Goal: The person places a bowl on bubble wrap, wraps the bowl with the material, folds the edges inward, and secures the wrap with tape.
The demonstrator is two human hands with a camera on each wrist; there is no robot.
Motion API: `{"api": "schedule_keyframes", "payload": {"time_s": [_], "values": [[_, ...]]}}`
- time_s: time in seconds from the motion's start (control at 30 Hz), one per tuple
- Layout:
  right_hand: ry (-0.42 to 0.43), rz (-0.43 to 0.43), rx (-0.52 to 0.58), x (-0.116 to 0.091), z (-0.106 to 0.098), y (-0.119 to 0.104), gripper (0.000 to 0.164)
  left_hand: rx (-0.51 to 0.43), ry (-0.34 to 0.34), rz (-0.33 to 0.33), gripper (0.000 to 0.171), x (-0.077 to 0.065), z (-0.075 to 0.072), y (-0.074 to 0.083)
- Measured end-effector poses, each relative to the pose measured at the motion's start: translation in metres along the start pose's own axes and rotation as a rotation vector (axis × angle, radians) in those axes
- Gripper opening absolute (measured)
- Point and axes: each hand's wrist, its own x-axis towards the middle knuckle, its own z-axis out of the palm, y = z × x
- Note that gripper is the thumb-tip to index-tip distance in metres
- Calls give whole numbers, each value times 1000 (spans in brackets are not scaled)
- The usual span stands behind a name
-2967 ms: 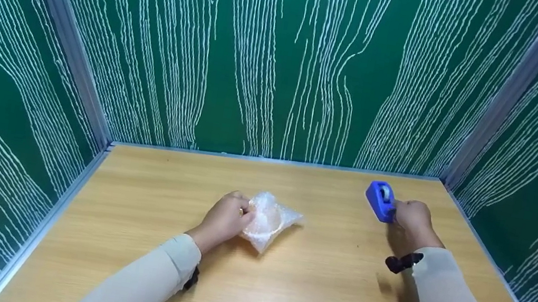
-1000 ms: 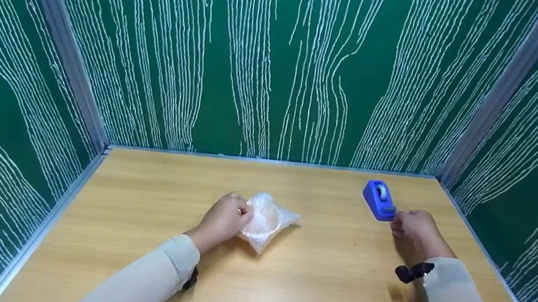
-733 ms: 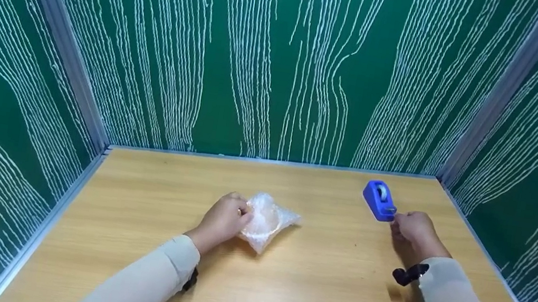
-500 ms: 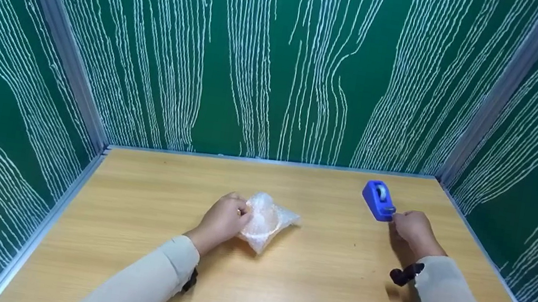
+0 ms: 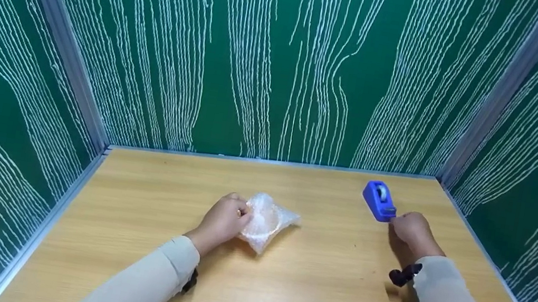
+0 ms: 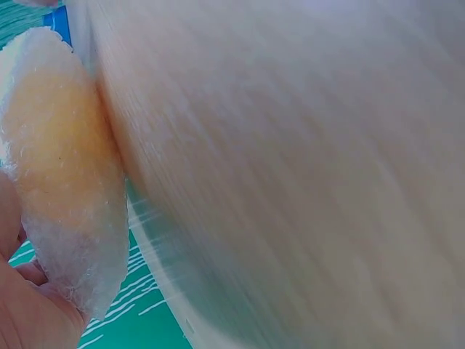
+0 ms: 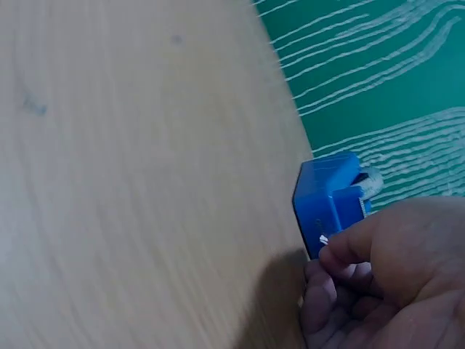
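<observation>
Near the middle of the table, a bubble-wrap bundle point(image 5: 266, 221) is pinched at its left edge by my left hand point(image 5: 222, 218). Something orange-toned shows through the clear wrap in the left wrist view. Towards the back right stands a blue tape dispenser point(image 5: 376, 203) with a roll of tape in it. My right hand point(image 5: 413, 232) is at the dispenser's front end, thumb and forefinger pinched together. Between those fingertips the right wrist view shows a small shiny end of tape point(image 7: 324, 239). The other right fingers are curled below.
The wooden table point(image 5: 311, 296) is bounded by green walls point(image 5: 239, 61) with wavy white lines, at the back and both sides. Grey metal posts point(image 5: 500, 100) stand at the back corners. A dark wrist mount point(image 5: 404, 275) sits at the right cuff.
My right hand has drawn back slightly from the dispenser, then come a little closer to its front end again. The left hand and the bubble-wrap bundle have stayed in place.
</observation>
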Motion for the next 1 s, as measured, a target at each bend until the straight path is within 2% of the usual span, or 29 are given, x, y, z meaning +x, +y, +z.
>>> {"api": "schedule_keyframes", "payload": {"time_s": [0.23,0.33,0.43,0.6,0.8,0.9,1.0], "values": [[-36,-89,59,-2,-10,13,52,-20,-8,-32,23,0,0,0],[-43,-144,66,-4,-11,13,46,-12,-1,-7,22,0,0,-1],[-68,-191,43,-8,-8,5,47,5,7,26,22,0,0,-2],[-129,-312,-75,-27,6,-28,48,7,3,30,21,1,1,-4],[-192,-606,-226,-57,38,-75,29,6,-5,17,18,0,1,-3],[-228,-715,-297,-68,58,-98,22,0,-5,17,17,0,1,-2],[-252,-790,-394,-81,79,-122,20,-9,-5,11,18,-1,1,-1]]}}
